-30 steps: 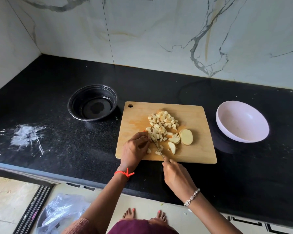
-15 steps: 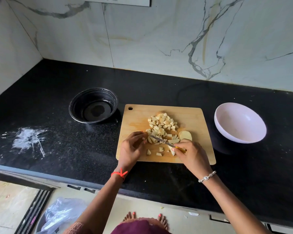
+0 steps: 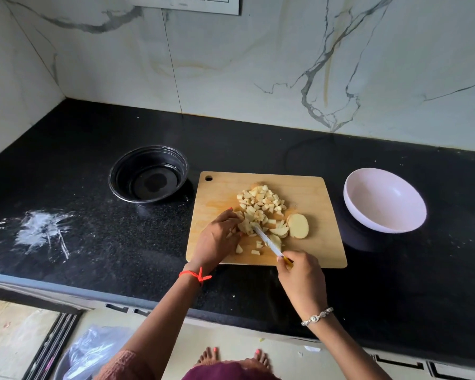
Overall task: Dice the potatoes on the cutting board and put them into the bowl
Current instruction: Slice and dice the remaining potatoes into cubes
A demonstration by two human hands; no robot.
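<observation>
Pinching a potato piece (image 3: pixel 244 226) at the middle of the cutting board (image 3: pixel 317 193) is the left hand (image 3: pixel 217 238); the right hand (image 3: pixel 299 275) grips the knife (image 3: pixel 266 239), blade slanting from the board's near edge to that piece

One cutting board (image 3: pixel 307 193). Two bowls: black bowl (image 3: pixel 148 174) at the board's 10 o'clock, pale bowl (image 3: pixel 384 201) at its 3 o'clock. One knife (image 3: pixel 266 239). One round potato slice (image 3: pixel 298 225). One potato chunk (image 3: pixel 244 226) at the blade. One heap of diced potato (image 3: pixel 261 201), pieces too many to count. Loose dice (image 3: pixel 255 252) at 6 o'clock: at least three. Two hands: left hand (image 3: pixel 217 239), right hand (image 3: pixel 299 275).
</observation>
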